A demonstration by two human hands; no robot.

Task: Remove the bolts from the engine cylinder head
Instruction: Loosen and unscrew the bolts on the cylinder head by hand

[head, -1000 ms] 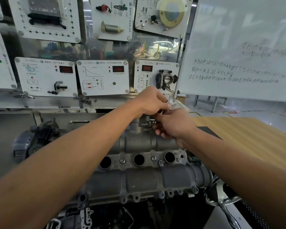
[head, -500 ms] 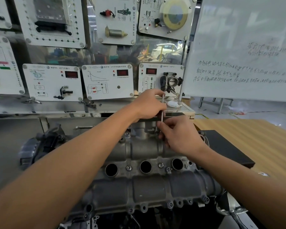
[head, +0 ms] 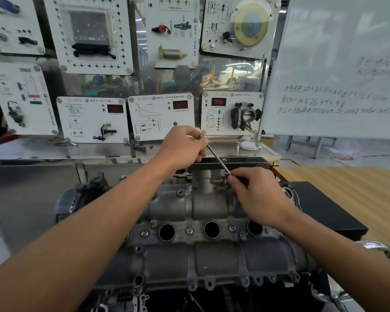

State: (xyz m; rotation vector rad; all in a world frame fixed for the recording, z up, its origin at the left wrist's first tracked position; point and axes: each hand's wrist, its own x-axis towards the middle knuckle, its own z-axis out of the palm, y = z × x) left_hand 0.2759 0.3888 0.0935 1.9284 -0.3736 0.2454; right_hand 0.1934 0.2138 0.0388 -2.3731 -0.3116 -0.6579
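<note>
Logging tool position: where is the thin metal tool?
Head view, centre: the thin metal tool slants between the left hand above and the right hand below, over the far edge of the cylinder head.

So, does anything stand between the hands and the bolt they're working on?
Nothing visible. The left hand and right hand grip a thin tool angled down to the rear of the cylinder head; the bolt is hidden.

I get a single view, from a wide-angle camera worn on the person's head. It faces forward and tips down onto the engine cylinder head (head: 212, 262), which lies close beneath and fills the lower middle of my frame. Farther back it looks squarely at a wall of display panels (head: 160, 115), with a whiteboard (head: 336, 52) off to the right. Straight lines bow near the edges.
</note>
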